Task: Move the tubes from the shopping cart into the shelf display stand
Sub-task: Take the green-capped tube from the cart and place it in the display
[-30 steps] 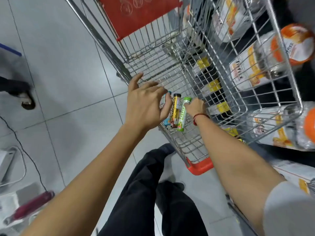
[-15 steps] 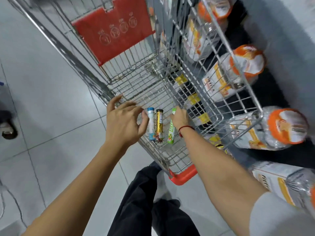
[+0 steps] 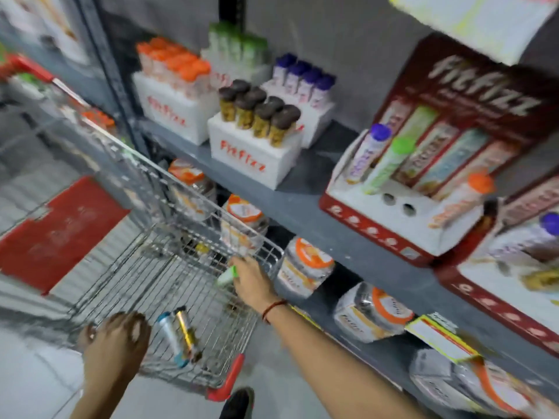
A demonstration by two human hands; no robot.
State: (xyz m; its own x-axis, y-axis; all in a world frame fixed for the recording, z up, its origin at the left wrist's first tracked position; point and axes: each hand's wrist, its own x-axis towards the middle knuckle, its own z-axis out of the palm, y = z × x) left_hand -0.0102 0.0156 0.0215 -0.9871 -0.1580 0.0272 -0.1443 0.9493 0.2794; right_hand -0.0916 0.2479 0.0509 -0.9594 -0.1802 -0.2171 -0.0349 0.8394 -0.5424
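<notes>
My right hand [image 3: 252, 281] grips a green-capped tube [image 3: 227, 276] and holds it above the floor of the wire shopping cart [image 3: 169, 267]. Two tubes lie side by side on the cart floor: a blue-capped tube [image 3: 169, 335] and a gold tube [image 3: 187, 334]. My left hand [image 3: 116, 340] rests on the cart's near left rim beside them, its fingers curled; I cannot see what they hold. On the shelf at the right stands the red and white display stand [image 3: 402, 207] with purple, green and orange tubes in it and two free holes in front.
White blocks [image 3: 251, 152] full of capped tubes stand further back on the grey shelf [image 3: 332, 234]. Orange-lidded jars [image 3: 305, 267] lie on the lower shelf next to the cart. A red flap [image 3: 57, 228] hangs at the cart's far end. A second display stand [image 3: 508, 285] sits at the right edge.
The view has swung up from the cart to the shelf. My right hand has lifted the green tube away from the other two; the blue and gold tubes still lie in the cart.
</notes>
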